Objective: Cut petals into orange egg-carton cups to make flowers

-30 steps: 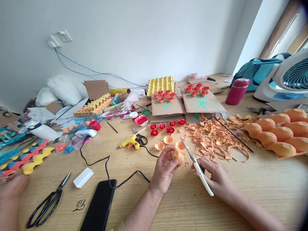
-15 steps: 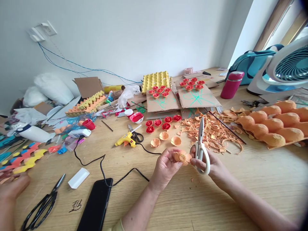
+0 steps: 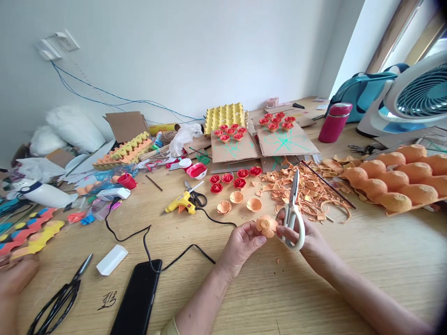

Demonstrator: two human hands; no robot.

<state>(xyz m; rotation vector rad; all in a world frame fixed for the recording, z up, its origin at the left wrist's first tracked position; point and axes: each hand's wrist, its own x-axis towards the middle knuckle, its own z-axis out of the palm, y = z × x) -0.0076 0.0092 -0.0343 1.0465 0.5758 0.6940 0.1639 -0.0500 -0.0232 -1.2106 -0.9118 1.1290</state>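
Observation:
Pinched between the fingers of my left hand (image 3: 240,246) is an orange egg-carton cup (image 3: 267,226) cut into petal shapes. My right hand (image 3: 303,235) grips white-handled scissors (image 3: 293,218), blades pointing up and away; its fingertips also reach the cup's right edge. Just beyond my hands lie several cut orange cups (image 3: 253,204) and several red-painted paper roses (image 3: 239,183). A heap of orange carton scraps (image 3: 303,188) lies behind the scissors.
A yellow glue gun (image 3: 182,203) with its cord lies left of the cups. Nearer are a phone (image 3: 136,298) and black scissors (image 3: 63,298). An orange egg tray (image 3: 401,177) stands right. At far left, another person's hand (image 3: 17,274) holds a painted carton strip (image 3: 38,237).
The orange cup has turned slightly in my left fingers, showing more of its base and petals. The scissors remain in my right hand. The whole view has shifted a little.

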